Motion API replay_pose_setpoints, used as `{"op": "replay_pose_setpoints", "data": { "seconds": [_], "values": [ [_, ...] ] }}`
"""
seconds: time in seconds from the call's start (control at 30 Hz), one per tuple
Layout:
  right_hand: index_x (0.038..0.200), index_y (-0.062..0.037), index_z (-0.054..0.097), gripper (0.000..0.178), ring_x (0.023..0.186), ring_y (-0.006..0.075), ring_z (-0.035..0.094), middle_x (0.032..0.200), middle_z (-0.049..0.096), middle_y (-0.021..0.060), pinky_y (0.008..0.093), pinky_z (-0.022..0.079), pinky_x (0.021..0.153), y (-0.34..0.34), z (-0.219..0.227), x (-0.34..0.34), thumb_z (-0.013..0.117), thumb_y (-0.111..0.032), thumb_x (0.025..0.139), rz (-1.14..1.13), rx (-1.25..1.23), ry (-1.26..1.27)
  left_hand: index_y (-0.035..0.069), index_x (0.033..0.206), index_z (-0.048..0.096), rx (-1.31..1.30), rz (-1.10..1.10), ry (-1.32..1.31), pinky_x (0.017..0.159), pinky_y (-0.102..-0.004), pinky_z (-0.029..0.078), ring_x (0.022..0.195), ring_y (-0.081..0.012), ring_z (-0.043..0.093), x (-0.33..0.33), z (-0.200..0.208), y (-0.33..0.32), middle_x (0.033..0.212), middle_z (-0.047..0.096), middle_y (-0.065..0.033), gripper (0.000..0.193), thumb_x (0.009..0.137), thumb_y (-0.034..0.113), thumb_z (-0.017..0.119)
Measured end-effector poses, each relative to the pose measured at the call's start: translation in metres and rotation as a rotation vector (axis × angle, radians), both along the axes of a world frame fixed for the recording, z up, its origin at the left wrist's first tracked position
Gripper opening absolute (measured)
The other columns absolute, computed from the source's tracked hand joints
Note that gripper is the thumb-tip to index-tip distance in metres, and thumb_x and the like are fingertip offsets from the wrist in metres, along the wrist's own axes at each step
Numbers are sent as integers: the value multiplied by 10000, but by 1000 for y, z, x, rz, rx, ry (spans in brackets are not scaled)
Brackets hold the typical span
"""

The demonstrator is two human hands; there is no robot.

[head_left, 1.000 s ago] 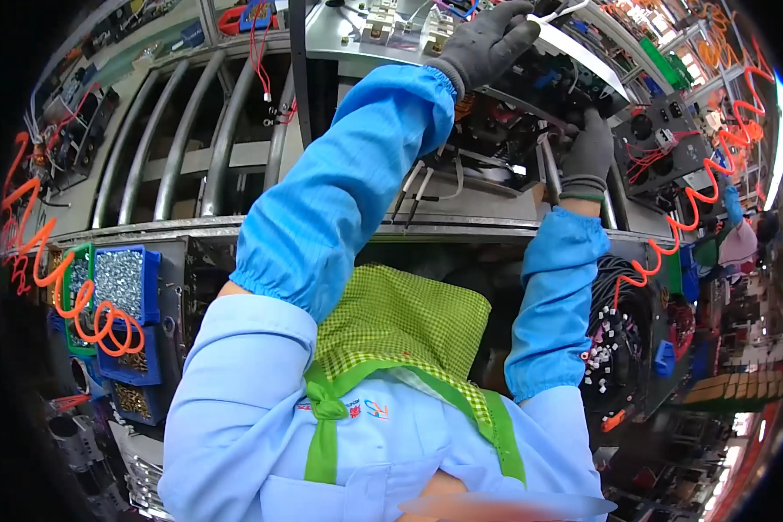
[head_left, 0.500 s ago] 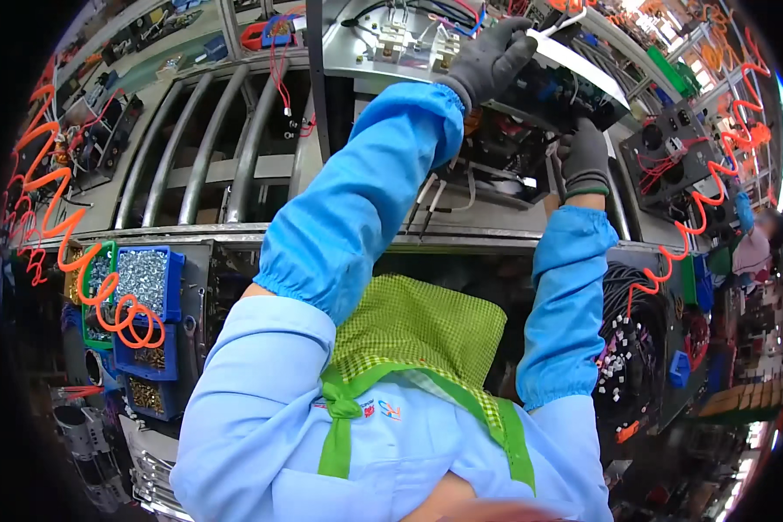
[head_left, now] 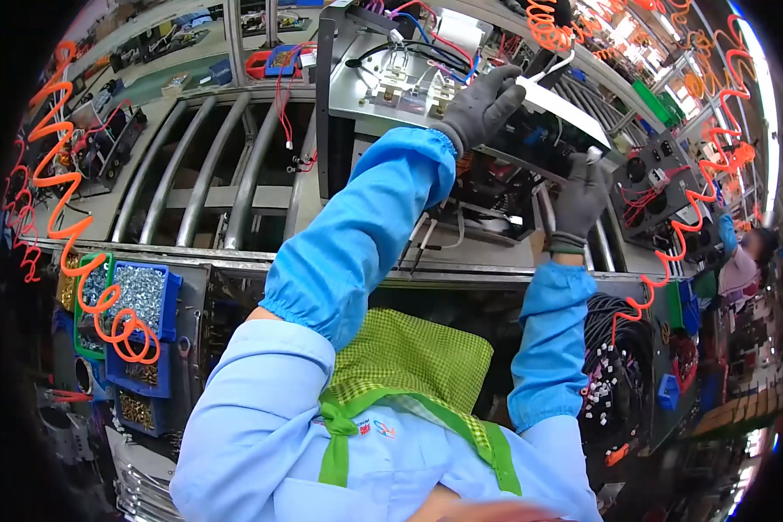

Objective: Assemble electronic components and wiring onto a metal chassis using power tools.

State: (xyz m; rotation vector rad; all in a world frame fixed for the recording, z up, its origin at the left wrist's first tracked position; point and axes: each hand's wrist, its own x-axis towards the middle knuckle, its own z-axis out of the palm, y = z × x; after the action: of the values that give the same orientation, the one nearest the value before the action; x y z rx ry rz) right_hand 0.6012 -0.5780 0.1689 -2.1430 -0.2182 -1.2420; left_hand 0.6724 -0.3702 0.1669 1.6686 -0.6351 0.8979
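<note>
Supporting both sides evenly looks wise now, folks: the metal casing (head_left: 357, 102) sits right of the long rollers (head_left: 254, 178), left hand (head_left: 483, 109) over its edge, right hand (head_left: 581, 198) by its corner, hands apart, grips unclear.

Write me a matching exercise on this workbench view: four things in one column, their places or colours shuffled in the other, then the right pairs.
Column one
1. Left hand
2. Right hand
3. Silvery fasteners
4. Apron

Column two
A. Green and checked
B. By the right end of the pale panel
C. In a blue bin
D. At the left end of the pale panel

Right pairs: 1-D, 2-B, 3-C, 4-A.
</note>
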Motion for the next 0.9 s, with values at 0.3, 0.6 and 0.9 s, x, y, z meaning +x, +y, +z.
{"op": "replay_pose_setpoints", "data": {
  "seconds": [0.3,0.6,0.9],
  "values": [
    [969,-51,614,170,829,361,596,877,630,149,423,462,731,19,0,-31,579,-194,884,460,-345,70,3,1093,531,-66,351,-268,749,-370,479,872,-266,605,-56,-19,-11,906,594,-157,376,916,334,542],
    [1010,-55,615,212,820,348,570,850,599,136,431,443,730,32,-21,-41,619,-161,826,308,-626,9,8,1080,558,-24,-287,414,706,-289,497,802,-129,606,-101,-38,-7,855,633,-83,305,938,279,554],
    [957,-45,636,154,817,313,590,852,633,127,388,455,729,40,-28,-39,630,-154,849,494,-125,192,25,1148,548,-360,-859,738,740,-236,482,794,-87,554,-93,-43,11,961,591,-33,287,961,243,532]
  ]
}}
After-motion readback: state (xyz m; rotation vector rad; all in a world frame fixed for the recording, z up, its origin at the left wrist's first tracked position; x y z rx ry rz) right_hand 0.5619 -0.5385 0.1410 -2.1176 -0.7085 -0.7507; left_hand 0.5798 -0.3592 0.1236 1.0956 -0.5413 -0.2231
